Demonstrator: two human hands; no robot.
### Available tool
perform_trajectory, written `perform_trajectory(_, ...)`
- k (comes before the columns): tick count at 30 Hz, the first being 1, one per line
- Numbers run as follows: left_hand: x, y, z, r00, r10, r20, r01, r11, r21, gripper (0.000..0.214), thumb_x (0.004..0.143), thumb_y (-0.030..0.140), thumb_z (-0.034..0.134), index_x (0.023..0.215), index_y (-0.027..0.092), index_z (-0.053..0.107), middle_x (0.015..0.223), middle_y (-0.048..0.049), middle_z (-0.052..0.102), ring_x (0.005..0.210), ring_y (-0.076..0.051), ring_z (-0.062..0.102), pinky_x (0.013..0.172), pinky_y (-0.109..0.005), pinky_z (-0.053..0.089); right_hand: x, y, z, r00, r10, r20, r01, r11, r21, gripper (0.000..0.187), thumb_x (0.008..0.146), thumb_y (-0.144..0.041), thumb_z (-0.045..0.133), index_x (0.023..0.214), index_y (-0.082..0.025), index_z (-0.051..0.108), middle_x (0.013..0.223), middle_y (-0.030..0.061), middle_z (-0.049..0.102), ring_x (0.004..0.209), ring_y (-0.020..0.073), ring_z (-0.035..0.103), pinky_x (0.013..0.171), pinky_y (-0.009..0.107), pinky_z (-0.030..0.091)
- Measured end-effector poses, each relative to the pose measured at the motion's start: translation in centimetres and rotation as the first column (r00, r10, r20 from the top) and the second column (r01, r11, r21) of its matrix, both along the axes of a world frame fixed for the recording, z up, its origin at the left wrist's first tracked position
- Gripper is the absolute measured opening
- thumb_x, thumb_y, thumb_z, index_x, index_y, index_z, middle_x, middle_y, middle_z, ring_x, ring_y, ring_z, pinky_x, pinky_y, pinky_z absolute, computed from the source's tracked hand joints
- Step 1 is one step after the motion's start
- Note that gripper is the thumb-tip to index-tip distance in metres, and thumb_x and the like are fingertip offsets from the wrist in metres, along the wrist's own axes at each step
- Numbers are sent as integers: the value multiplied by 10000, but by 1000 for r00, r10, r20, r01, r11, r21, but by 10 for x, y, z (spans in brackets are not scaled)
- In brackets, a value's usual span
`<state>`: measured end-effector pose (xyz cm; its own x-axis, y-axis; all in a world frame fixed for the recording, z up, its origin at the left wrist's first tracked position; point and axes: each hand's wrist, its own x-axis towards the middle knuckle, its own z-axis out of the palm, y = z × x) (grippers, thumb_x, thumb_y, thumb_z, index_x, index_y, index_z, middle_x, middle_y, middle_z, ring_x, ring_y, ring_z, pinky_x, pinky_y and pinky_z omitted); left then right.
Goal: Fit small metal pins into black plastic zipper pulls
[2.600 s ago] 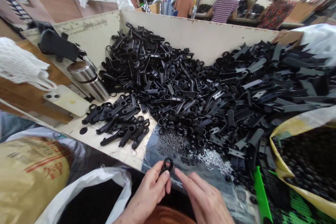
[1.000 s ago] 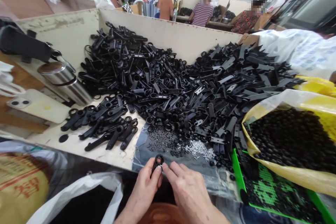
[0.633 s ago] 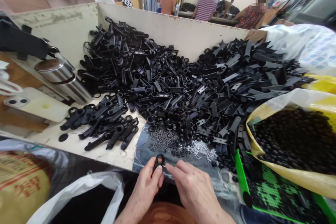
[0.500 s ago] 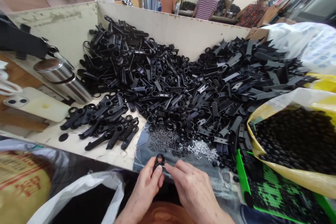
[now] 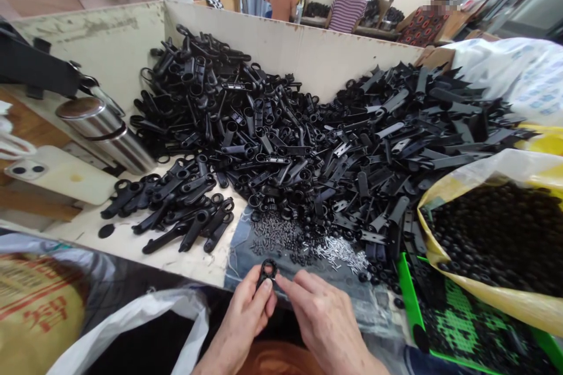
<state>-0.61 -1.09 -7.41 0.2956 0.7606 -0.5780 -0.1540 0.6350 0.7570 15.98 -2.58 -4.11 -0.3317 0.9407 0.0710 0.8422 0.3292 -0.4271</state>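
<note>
In my left hand is a black plastic part with a ring-shaped end, gripped between thumb and fingers at the table's front edge. My right hand is bent beside it, thumb and index fingertip pinched together against the ring's right side. A tiny shiny bit shows at that fingertip, too small to name. Just beyond my hands, small dark metal pieces and silver pins lie on a denim cloth. Joined black ring-ended parts lie in a group to the left.
Behind is a big heap of black plastic parts. A steel flask and a phone stand left. At right are a yellow bag of black round pieces and a green basket. A white sack hangs open below. People sit beyond the panel.
Both hands stay nearly in place, with the ring-ended part still in my left hand. The view has shifted very slightly.
</note>
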Motion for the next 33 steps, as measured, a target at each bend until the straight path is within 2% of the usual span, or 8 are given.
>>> perform_trajectory(6,-6,4,8,995,72,71,-64,992,-106,793,686,698,805,1222,177,539,640,76,524,494,-50,273,466,-189,181,1,3,-1,995,-15,-97,15,1000,-5,321,1051,-154,438,1184,-278,702,931,32,689,790,178,670,639,233,491)
perform_trajectory(11,-10,5,13,992,68,107,-56,992,-117,696,743,631,806,1212,173,569,655,59,545,489,-46,281,475,-190,187,1,2,-7,985,-11,-174,18,999,40,370,1103,-231,344,1209,-245,699,882,48,657,761,174,656,633,228,505)
perform_trajectory(21,-7,5,10,991,111,78,-97,981,-166,868,621,686,856,1228,154,537,637,68,534,532,-65,319,464,-187,180,-2,1,-4,996,-2,-86,11,994,106,429,1119,-267,286,1182,-248,710,846,49,651,726,170,648,583,222,480)
perform_trajectory(29,-5,6,9,996,63,65,-54,990,-132,811,668,701,812,1203,152,545,627,76,518,501,-54,266,457,-198,159,-1,-1,-10,999,-4,-44,11,989,150,415,1114,-225,293,1210,-231,697,856,46,658,730,175,637,579,237,471)
perform_trajectory(33,-5,4,6,996,65,66,-57,992,-113,771,713,693,783,1212,159,535,630,76,519,503,-55,278,457,-197,154,0,2,-7,999,31,14,-33,986,162,307,1075,-167,414,1192,-214,694,841,36,652,729,175,614,586,247,452)
